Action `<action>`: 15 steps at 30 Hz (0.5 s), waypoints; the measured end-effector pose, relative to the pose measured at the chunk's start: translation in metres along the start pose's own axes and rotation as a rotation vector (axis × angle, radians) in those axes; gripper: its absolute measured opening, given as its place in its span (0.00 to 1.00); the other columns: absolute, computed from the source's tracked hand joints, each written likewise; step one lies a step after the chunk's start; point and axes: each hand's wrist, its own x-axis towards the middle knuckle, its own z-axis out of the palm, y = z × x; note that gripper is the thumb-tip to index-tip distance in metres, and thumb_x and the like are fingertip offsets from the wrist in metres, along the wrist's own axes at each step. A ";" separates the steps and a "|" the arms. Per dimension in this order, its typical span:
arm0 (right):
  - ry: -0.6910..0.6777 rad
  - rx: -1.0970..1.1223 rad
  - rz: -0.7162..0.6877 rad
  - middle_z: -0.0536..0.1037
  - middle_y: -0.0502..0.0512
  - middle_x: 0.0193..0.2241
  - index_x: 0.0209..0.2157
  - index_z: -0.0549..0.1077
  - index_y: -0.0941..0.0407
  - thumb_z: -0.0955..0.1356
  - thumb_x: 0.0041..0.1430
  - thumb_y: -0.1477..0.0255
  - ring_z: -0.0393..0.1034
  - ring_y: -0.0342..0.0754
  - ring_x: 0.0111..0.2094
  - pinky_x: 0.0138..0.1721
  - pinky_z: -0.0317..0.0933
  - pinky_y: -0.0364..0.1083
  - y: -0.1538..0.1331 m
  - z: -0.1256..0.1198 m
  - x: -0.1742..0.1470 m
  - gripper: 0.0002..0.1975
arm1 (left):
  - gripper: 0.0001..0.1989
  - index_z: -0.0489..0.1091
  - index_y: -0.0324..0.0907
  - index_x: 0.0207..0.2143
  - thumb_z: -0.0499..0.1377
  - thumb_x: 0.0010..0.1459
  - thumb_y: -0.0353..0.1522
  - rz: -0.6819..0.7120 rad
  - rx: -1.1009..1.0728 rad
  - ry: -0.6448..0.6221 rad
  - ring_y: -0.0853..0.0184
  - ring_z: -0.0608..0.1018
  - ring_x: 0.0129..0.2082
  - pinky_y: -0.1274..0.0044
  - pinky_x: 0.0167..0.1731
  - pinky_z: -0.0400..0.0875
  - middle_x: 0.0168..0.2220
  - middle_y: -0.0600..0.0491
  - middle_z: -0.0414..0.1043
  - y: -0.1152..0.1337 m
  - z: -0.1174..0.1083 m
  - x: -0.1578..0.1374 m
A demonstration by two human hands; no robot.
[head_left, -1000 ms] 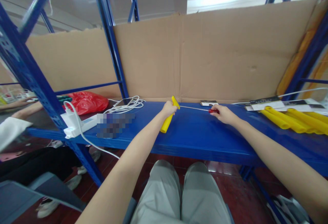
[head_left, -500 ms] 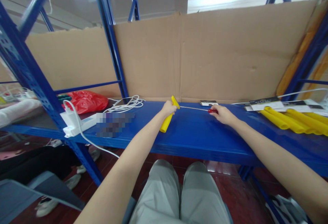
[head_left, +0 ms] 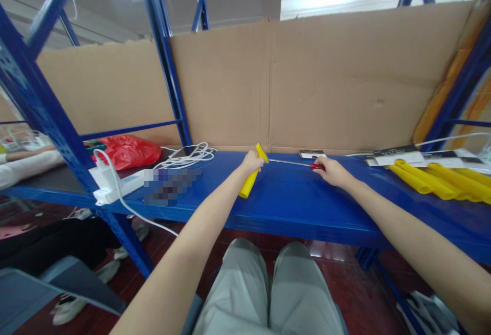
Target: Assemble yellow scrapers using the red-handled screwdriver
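The T-piece, smooth yellow with a rounded stem and a crosswise head, is the landmark here. It tilts over the blue worktop, and the left hand has its grip closed around it just below the head. Right of the T-piece, the right hand has its grip pinching the red handle of a screwdriver; the thin metal shaft runs across to the head. Whether its tip is seated there I cannot tell.

The worktop's straight front edge passes just nearer the person than the T-piece's stem end. Behind the T-piece stands creased brown cardboard, limiting room that way; to its right, glossy blue surface stretches toward several round yellow tubes lying side by side.

Well left of the T-piece are a white plastic power strip, a loosely coiled white cable and a crinkled red bag. Black-and-white cards lie behind the tubes, right of the T-piece; their print is too small to read.
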 end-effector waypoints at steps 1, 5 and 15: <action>-0.005 -0.009 -0.006 0.78 0.58 0.32 0.32 0.69 0.54 0.65 0.55 0.73 0.72 0.51 0.33 0.35 0.64 0.46 0.000 0.000 0.000 0.01 | 0.16 0.61 0.39 0.15 0.57 0.53 0.20 -0.003 0.003 -0.002 0.73 0.65 0.13 0.80 0.21 0.61 0.10 0.59 0.57 0.000 0.000 0.000; -0.020 -0.045 -0.008 0.78 0.58 0.31 0.31 0.69 0.54 0.65 0.55 0.73 0.72 0.51 0.31 0.34 0.64 0.46 0.002 0.000 -0.001 0.01 | 0.14 0.64 0.37 0.17 0.56 0.53 0.20 -0.030 0.007 0.005 0.73 0.67 0.14 0.80 0.22 0.62 0.10 0.59 0.58 0.000 -0.001 -0.001; 0.022 -0.008 -0.062 0.79 0.58 0.33 0.34 0.70 0.54 0.65 0.56 0.71 0.73 0.51 0.33 0.35 0.65 0.46 0.007 0.001 0.000 0.04 | 0.11 0.67 0.36 0.19 0.57 0.53 0.20 -0.015 0.035 0.001 0.74 0.67 0.14 0.81 0.20 0.62 0.11 0.59 0.59 0.002 -0.001 -0.003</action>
